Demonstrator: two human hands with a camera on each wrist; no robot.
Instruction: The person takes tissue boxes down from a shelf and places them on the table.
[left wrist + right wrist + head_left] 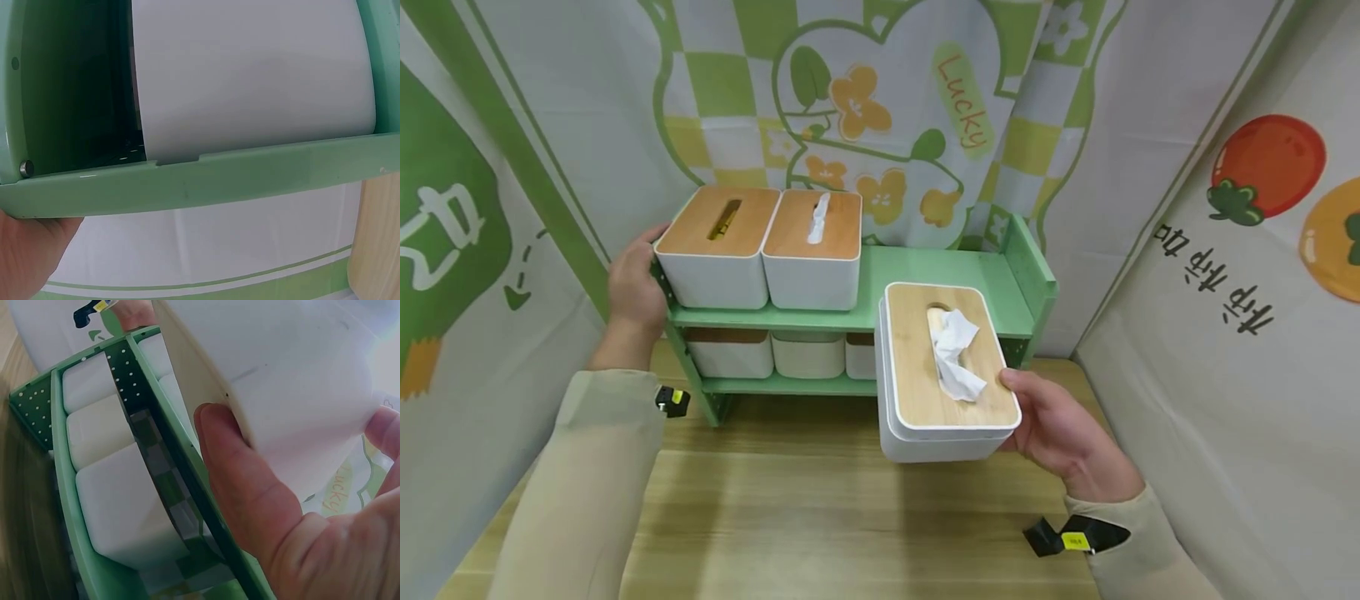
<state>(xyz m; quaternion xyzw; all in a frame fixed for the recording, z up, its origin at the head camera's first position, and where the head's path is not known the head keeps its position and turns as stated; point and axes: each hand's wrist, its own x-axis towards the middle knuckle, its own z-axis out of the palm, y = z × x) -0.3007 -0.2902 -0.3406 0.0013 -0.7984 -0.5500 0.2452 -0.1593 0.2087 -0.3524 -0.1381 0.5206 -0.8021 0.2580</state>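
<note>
My right hand grips a white tissue box with a wooden lid, tilted in front of a green shelf. A white tissue sticks out of its slot. In the right wrist view, the thumb and fingers clasp the white box from both sides. At the shelf's left end, my left hand holds the side panel, and part of it is hidden. The left wrist view shows that hand against the green panel.
Two more tissue boxes, one with a dark slot and one with a tissue showing, stand on the upper shelf's left. Several white boxes fill the lower tier. Printed cloth walls surround a wooden surface.
</note>
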